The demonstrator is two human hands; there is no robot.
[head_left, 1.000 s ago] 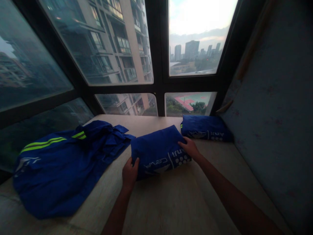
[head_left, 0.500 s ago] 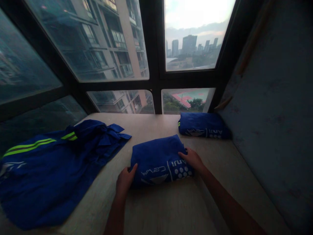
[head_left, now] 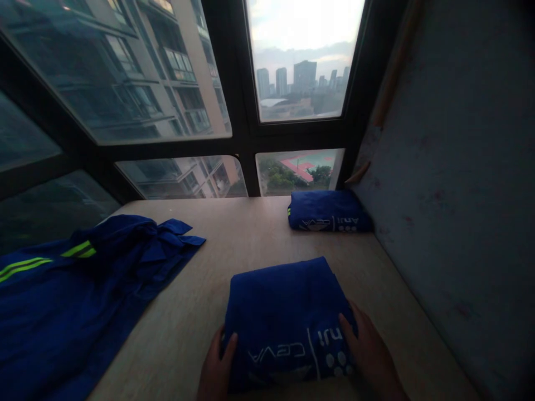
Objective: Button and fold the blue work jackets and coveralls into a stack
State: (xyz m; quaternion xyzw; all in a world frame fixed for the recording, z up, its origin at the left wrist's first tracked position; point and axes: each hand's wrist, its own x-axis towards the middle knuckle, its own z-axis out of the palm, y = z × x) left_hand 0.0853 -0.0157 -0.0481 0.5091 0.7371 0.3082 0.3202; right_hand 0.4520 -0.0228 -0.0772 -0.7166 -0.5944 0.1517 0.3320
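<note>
A folded blue work jacket (head_left: 280, 306) with white lettering is held between my two hands, close to me over the wooden surface. My left hand (head_left: 218, 359) grips its left edge, thumb on top and fingers down the side. On the right edge, my right hand (head_left: 365, 345) does the same, its thumb lying by the lettering. The fingers under the bundle are hidden. Whether the bundle touches the surface, I cannot tell.
A second folded blue jacket (head_left: 328, 211) lies at the far right corner by the wall (head_left: 451, 195). An unfolded blue garment (head_left: 104, 284) with yellow-green stripes spreads over the left. Windows (head_left: 298, 61) stand behind the wooden surface (head_left: 192, 301).
The folded jacket and both hands have come nearer to the bottom of the view. My view has shifted to the right, so the other garments and windows appear further left.
</note>
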